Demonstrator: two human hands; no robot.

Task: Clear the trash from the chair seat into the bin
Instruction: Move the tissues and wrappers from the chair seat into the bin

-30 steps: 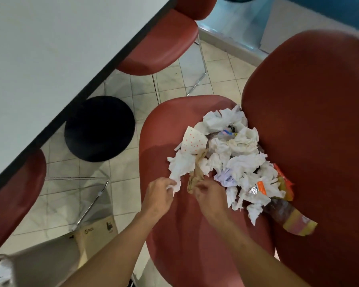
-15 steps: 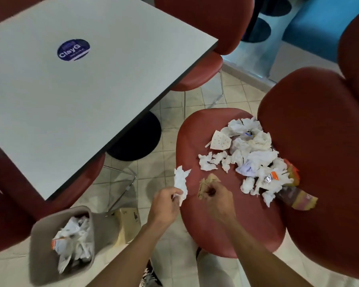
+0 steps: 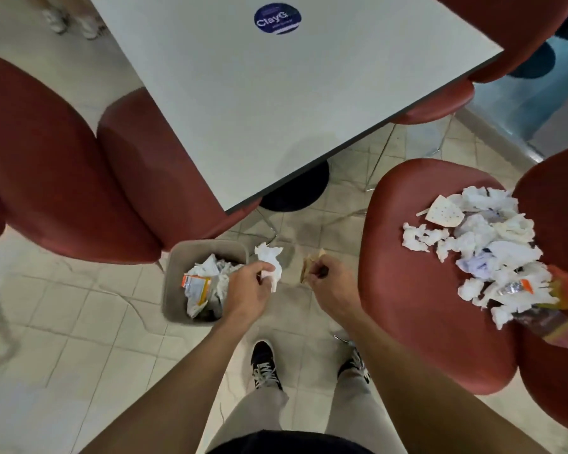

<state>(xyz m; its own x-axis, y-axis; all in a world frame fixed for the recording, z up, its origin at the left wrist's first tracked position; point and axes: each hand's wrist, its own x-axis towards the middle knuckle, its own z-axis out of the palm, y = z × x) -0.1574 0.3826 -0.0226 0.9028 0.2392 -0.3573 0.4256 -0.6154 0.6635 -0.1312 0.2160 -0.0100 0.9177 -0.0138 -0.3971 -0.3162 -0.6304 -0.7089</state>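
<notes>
Fingers (image 3: 265, 270) round two scraps; one bin (image 3: 177, 276)

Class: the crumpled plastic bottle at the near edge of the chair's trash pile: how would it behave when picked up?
The crumpled bottle looks crushed, so probably light and yielding under a grip. Its clear plastic may be slippery. White tissues overlap its end, so lifting it may drag some off the chair seat.

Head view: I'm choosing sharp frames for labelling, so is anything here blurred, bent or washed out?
Head view: the chairs' edges curve from wide-angle distortion; the brown scrap in the right hand and the far-left floor look smeared; the left hand with its white tissue, the bin and the seat's trash pile read fairly clearly; lighting is soft, with faint shadows on the table.
</notes>
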